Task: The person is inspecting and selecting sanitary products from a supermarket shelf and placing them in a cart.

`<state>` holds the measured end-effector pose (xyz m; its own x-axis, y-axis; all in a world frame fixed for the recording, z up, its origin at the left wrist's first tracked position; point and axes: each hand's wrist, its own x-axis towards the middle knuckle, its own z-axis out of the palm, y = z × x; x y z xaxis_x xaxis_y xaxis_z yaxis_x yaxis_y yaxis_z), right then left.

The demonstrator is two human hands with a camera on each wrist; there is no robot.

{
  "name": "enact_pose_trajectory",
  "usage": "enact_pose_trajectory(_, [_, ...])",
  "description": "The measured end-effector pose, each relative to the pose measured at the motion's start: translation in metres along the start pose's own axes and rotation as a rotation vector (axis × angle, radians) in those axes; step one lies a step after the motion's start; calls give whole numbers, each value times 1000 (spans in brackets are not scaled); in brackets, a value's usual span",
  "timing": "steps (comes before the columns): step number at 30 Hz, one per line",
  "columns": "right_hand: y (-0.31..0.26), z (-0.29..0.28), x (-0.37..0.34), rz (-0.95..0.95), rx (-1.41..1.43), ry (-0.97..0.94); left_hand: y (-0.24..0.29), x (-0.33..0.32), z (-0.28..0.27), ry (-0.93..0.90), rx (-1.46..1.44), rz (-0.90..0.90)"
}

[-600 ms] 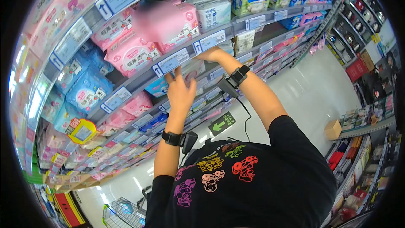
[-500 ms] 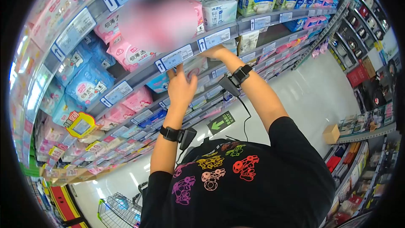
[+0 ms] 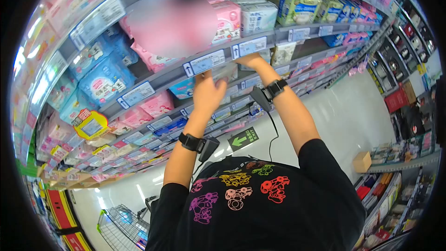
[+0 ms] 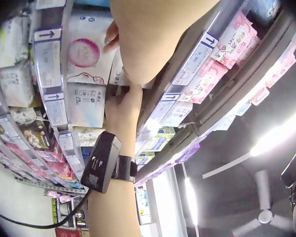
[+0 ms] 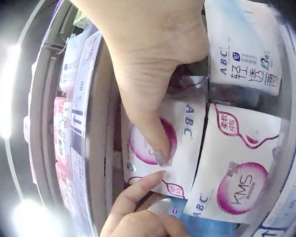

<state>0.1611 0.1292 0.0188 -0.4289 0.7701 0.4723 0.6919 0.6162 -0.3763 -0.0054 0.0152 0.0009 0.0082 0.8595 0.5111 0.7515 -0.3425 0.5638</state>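
- shelf (image 3: 275, 36) in grey, bowed by the lens, edged with blue-and-white price tags (image 3: 207, 62); on top, pink packs (image 3: 227, 21) partly under a blur, blue packs (image 3: 107, 79) to the left, green packs (image 3: 298, 7) to the right
- below, shiny pale floor (image 3: 325, 107) with a green exit sign (image 3: 245, 140); wire shopping cart (image 3: 123, 227) at lower left; ceiling fan (image 4: 265, 216) overhead in the left wrist view
- left hand (image 3: 210, 94) raised to the opening under the ledge, thumb apart; one finger stretched out, tip at the face of a white pack (image 5: 187, 136), others bent near a light-blue pack (image 5: 212, 224)
- right hand (image 3: 251, 60) reaching in under the same ledge, thumb straight and laid over the white pack's magenta circle; remaining fingers hidden, so cannot tell whether pinching or spread
- white pack in the lower compartment, just beside a second pack (image 5: 241, 168) lettered kms, near a pale abc pack (image 5: 246, 44)
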Motion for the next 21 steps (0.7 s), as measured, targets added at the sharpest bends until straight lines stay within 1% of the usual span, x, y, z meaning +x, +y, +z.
enact_pose_trajectory(1, [-7, -2, -5, -22, 30, 42, 4, -3, 0, -9, -39, -1])
enact_pose_trajectory(2, [-14, -6, -10, 35, 219, 48, 7, -8, -2, -19, -74, -7])
enact_pose_trajectory(3, [-14, -4, -13, 30, 300, 64, 9, -13, -1, -25, -111, -14])
enact_pose_trajectory(4, [-14, 1, -16, 28, 382, 78, 9, -19, 2, 27, -110, -23])
enact_pose_trajectory(5, [-14, 5, -17, 29, 470, 91, 7, -24, 3, 42, -122, 2])
enact_pose_trajectory(7, [-13, 6, -17, 148, 564, -35, 3, -32, 3, 75, -150, 53])
enact_pose_trajectory(8, [-13, 6, -15, 209, 607, -94, 4, -36, 0, 58, -128, 49])
enact_pose_trajectory(9, [-8, 8, -14, 249, 622, -108, 3, -36, -1, 35, -150, 24])
enact_pose_trajectory(11, [10, 20, -15, 340, 646, -139, 2, -38, -5, -18, -204, -27])
enact_pose_trajectory(14, [65, 43, 1, 151, 220, -124, 0, -27, -11, -57, -193, -49])
enact_pose_trajectory(15, [64, 40, 3, 134, 146, -96, 0, -24, -12, -72, -193, -55])
enact_pose_trajectory(16, [62, 40, 2, 122, 104, -68, -1, -23, -12, -35, -198, -29])
enact_pose_trajectory(17, [60, 39, 1, 127, 82, -43, -1, -23, -11, 2, -203, -8])
enact_pose_trajectory(18, [51, 35, 1, 156, 120, -7, -2, -21, -12, 40, -201, 21])
enact_pose_trajectory(21, [17, 21, -7, 231, 293, 107, -4, -21, -15, -2, -259, -4])
